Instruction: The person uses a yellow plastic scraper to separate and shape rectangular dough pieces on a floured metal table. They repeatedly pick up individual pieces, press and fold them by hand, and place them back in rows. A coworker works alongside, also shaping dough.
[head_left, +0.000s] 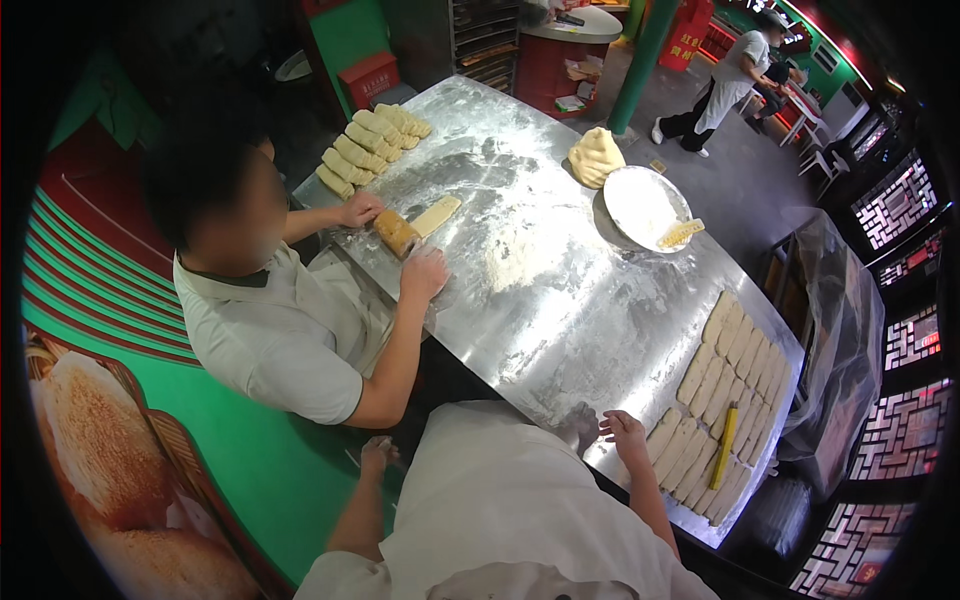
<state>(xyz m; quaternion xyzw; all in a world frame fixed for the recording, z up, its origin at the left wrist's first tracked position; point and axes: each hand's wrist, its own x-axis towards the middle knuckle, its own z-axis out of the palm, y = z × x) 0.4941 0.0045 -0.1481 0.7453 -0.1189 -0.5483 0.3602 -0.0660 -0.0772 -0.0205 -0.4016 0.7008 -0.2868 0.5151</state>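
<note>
My left hand (380, 452) hangs beside my apron, off the table, with its fingers curled; whether it holds anything cannot be told. Over the near edge of the floured metal table (517, 352) is my right hand (622, 431), fingers apart and nothing in them. To the right of it, flat strips of dough (705, 382) lie in close rows, with a yellow stick-like tool (724, 448) lying across them. A white bowl of flour (641, 199), with a yellow scraper-like tool (681, 233) on its rim, stands near the far edge beside a dough lump (596, 157).
At my left a co-worker (277, 322) holds a rolling pin (396, 234) by a flattened dough strip (436, 217). Folded dough pieces (367, 150) are stacked at the far left corner. Beyond the table's right side stands a plastic-covered rack (832, 337). Another person (731, 82) walks farther off.
</note>
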